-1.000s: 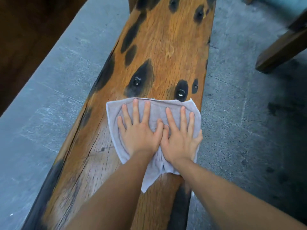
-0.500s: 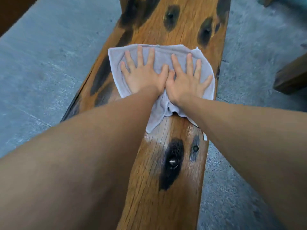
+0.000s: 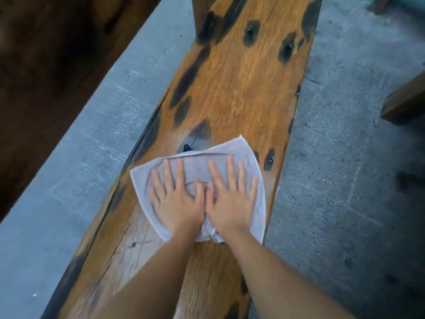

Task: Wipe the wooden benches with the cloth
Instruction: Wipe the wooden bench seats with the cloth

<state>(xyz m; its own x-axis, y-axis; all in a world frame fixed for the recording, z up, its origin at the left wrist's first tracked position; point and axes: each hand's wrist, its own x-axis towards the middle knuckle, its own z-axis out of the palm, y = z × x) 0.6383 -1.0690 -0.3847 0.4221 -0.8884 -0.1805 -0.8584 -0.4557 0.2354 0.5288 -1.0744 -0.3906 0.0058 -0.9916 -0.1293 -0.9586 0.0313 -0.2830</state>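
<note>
Both arms are stretched forward, bare to the elbow. The left hand (image 3: 178, 203) and right hand (image 3: 230, 201) are laid flat, palms down, fingers spread, thumbs touching side by side.

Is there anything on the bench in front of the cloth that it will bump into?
Nothing visible stands in the way. Both hands, left hand and right hand, press flat on the cloth, and the wooden bench ahead shows only dark stains and small flush bolt heads.

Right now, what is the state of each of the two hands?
Left hand: open, palm flat on the cloth, gripping nothing.
Right hand: open, flat on the same cloth, gripping nothing.
</note>
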